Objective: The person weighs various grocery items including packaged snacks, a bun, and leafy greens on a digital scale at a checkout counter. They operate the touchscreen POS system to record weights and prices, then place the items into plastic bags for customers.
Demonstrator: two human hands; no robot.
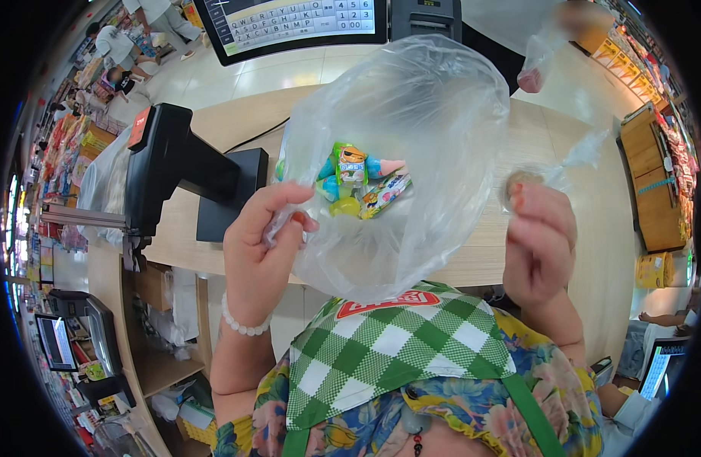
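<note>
A clear plastic bag (470, 114) gapes wide over the counter in front of me, its mouth facing up. My left hand (265, 234) grips the left side of its rim. Inside lie several small wrapped snacks, among them a green packet with a cartoon figure (351, 165), a narrow colourful packet (386, 194) and a yellow-green item (345, 207). Right of the bag, my right hand (539, 245) is raised with curled fingers, slightly blurred. Its fingertips overlap a small knotted plastic bag (584, 154); whether they touch it cannot be told.
A black stand-mounted device (173, 165) rises from the counter (590, 245) on the left. A touchscreen (305, 25) stands at the far edge. At the upper right, a blurred person's hand (584, 20) is near a clear bag with reddish contents (531, 80). Open shelves (168, 371) are at lower left.
</note>
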